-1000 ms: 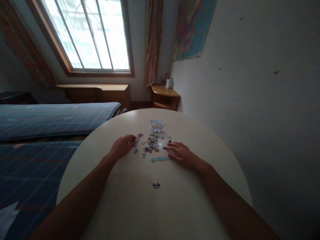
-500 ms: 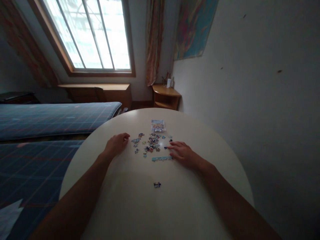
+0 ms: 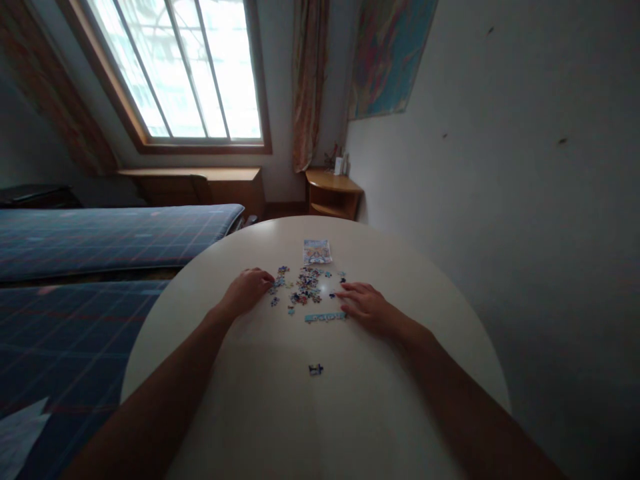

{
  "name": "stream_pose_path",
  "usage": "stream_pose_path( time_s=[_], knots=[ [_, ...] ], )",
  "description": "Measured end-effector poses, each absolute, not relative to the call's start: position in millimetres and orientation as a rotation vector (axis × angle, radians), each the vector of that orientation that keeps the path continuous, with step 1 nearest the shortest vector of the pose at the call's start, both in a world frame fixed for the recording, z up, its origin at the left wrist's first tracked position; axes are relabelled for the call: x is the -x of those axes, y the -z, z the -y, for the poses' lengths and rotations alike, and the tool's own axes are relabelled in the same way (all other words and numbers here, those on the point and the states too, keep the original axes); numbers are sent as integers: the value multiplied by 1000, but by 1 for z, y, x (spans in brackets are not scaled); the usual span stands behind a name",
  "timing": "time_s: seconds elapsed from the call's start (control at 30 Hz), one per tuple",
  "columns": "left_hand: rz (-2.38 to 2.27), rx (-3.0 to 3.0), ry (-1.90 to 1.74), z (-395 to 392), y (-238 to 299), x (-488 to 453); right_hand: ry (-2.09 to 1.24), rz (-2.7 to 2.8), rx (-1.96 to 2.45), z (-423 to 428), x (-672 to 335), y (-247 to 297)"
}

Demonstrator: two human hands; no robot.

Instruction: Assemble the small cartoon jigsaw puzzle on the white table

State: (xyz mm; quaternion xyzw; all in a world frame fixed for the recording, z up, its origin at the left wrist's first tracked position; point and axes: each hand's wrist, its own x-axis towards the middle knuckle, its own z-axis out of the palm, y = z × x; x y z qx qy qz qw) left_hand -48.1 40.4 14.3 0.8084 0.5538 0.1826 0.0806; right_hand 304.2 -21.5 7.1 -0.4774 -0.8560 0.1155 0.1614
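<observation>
My left hand (image 3: 249,289) reaches over the small left cluster of jigsaw puzzle pieces (image 3: 279,283). Its fingers are curled together with the tips among those pieces, and what lies under them is hidden. My right hand (image 3: 367,305) rests on the table with fingers spread, the index fingertip beside a dark puzzle piece (image 3: 333,295). Just left of that hand lies a joined strip of light-blue pieces (image 3: 324,318); its right end touches or nearly touches the fingers. The main pile of puzzle pieces (image 3: 306,287) sits between both hands.
Beyond the pile lies a picture card or packet (image 3: 317,251) on the round white table (image 3: 280,413). Nearer to me is a small joined dark piece group (image 3: 316,369). A plaid-covered bed (image 3: 90,247) stands left, a wall (image 3: 490,213) right, and a corner shelf (image 3: 333,180) behind.
My left hand has moved right, from beside the left cluster onto it, covering some pieces. My right hand has stayed in place.
</observation>
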Motion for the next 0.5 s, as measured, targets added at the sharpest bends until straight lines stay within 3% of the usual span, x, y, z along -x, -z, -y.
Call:
stream_pose_path(
  time_s=[0.33, 0.5],
  knots=[
    [-1337, -2537, -574, -38, -14, 39, -320, 2453, 1355, 24, -303, -12],
    [-1432, -2510, -546, -37, -19, 46, -327, 2460, 1349, 24, -302, -11]
  ],
)
